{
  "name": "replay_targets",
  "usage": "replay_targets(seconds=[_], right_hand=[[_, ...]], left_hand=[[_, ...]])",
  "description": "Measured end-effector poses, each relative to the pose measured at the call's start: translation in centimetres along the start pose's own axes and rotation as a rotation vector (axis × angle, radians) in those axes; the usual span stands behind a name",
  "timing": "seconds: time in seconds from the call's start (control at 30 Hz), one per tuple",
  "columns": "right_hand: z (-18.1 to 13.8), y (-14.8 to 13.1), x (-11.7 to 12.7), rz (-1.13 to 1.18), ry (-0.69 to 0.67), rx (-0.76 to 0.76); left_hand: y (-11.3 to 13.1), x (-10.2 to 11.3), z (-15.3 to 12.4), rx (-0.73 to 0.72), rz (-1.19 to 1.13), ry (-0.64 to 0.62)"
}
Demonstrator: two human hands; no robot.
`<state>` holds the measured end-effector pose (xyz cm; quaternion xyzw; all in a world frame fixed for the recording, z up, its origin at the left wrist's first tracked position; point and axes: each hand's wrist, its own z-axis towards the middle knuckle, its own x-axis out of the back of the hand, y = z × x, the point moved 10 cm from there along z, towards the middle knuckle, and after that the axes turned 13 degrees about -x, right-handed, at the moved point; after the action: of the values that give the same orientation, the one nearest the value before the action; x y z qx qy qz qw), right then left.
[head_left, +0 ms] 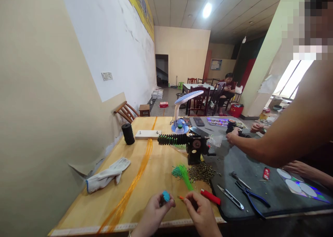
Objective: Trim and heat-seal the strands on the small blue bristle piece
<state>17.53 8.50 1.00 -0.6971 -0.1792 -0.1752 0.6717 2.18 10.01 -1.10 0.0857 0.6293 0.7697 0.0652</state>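
Note:
My left hand (158, 211) is closed, with a small bright-blue, knobbly piece (165, 195) at its thumb and forefinger. A thin yellowish line (178, 200) runs from there to my right hand (199, 209), whose thumb and forefinger pinch it beside a small orange bit (180, 197). What the fingertips cover is hidden. Just beyond my hands lie a bundle of green strands (186, 178), a heap of teal beads (177, 171) and a pile of dark brown bead-like bits (201, 172). A red lighter-like object (210, 196) lies by my right hand.
Behind the beads stands a black hand-crank winder (195, 149) with a ribbed shaft wound in green. Orange strands (139, 174) cross the table under a white bar (148, 134). A glove (108, 174) lies left; snips (231, 196) and pliers (252, 197) lie right. Another person's arm (270, 143) reaches in.

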Motion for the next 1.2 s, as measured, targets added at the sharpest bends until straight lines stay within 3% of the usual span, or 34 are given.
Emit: replay_targets(seconds=[0.23,0.53,0.8,0.87,1.0,1.1,1.2], right_hand=[[0.2,2.3,-1.7,0.028,-0.028,-0.098],[0.4,4.6,-5.7,0.491,-0.28,-0.379],[0.6,4.3,-5.7,0.497,-0.272,-0.405],[0.6,4.0,-5.8,0.503,-0.283,-0.396],[0.3,4.0,-6.0,0.493,-0.335,-0.395],[0.6,3.9,-4.3,0.377,-0.193,-0.292],[0.7,3.1,-3.2,0.313,-0.093,-0.177]], left_hand=[[0.7,0.3,-0.5,-0.112,0.104,0.106],[1.6,-1.2,-0.5,-0.242,0.296,-0.028],[4.3,-3.3,-1.7,-0.568,0.691,-0.19],[4.1,-3.0,-1.6,-0.527,0.636,-0.156],[1.0,-0.8,-0.4,-0.183,0.231,0.029],[-1.7,0.0,-0.3,0.042,-0.052,0.166],[-3.0,-0.1,-0.5,0.131,-0.142,0.195]])
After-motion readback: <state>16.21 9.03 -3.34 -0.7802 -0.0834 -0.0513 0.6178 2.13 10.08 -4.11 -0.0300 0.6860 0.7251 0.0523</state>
